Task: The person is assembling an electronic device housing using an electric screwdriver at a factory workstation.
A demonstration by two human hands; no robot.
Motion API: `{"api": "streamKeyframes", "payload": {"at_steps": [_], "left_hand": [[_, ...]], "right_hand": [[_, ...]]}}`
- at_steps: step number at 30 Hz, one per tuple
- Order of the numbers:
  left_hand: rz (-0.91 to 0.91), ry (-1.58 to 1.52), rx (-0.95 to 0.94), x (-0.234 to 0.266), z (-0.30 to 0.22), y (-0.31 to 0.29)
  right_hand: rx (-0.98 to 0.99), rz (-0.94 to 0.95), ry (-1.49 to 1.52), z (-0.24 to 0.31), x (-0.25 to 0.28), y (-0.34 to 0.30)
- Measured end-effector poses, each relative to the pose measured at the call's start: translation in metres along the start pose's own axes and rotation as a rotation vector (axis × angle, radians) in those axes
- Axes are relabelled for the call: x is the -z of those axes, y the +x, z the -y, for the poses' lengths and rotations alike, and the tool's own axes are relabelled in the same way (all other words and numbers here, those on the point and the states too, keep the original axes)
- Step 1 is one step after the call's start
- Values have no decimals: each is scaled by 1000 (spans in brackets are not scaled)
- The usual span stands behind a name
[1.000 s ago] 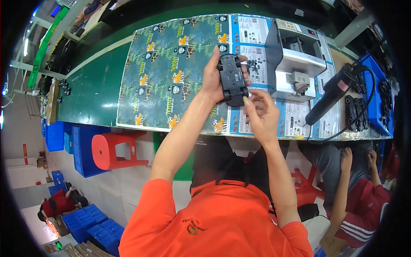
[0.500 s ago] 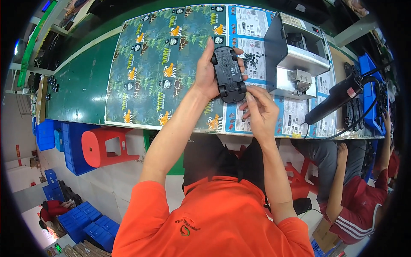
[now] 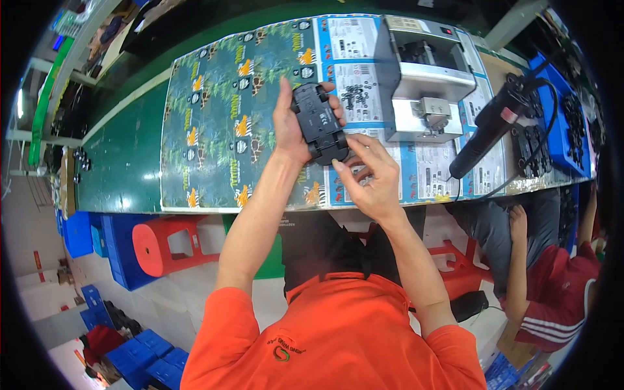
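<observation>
A black toy car (image 3: 317,122) lies underside up, its wheels and chassis facing me. My left hand (image 3: 287,133) holds it from the left and beneath, the thumb stretched along its far left side and fingertips showing past the right side. My right hand (image 3: 378,181) is at the car's near end, forefinger by the near right wheel and thumb at the end edge. Whether a small part sits between those fingertips is hidden. Several small black round pieces (image 3: 357,96) lie on the printed sheet (image 3: 351,44) beyond my right hand.
A metal bench machine (image 3: 429,78) stands right of the pieces. A black corded power screwdriver (image 3: 484,136) slants beside it. A blue bin (image 3: 552,97) with black parts is at the far right, near a co-worker's arm (image 3: 517,260). A red stool (image 3: 156,250) stands left below the table edge.
The view has shifted, so the table contents appear further left. My right thumb has come to the car's end edge, and the car stays in my left hand.
</observation>
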State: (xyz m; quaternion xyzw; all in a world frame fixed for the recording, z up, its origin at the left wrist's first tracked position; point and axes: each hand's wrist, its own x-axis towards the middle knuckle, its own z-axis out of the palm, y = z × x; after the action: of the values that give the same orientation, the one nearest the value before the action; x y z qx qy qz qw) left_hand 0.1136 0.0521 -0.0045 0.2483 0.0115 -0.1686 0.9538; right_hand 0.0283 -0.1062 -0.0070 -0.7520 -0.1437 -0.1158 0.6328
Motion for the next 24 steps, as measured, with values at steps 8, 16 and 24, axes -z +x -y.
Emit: {"api": "streamKeyframes", "payload": {"at_steps": [8,16,24], "left_hand": [[32,13,-25,1,4,2],[15,28,-8,-4,10,9],[-9,35,6,8,-4,-6]], "right_hand": [[53,-130,17,-6,19,-8],[450,-861,-341,16,130,32],[-280,-131,479,7,183,82]]}}
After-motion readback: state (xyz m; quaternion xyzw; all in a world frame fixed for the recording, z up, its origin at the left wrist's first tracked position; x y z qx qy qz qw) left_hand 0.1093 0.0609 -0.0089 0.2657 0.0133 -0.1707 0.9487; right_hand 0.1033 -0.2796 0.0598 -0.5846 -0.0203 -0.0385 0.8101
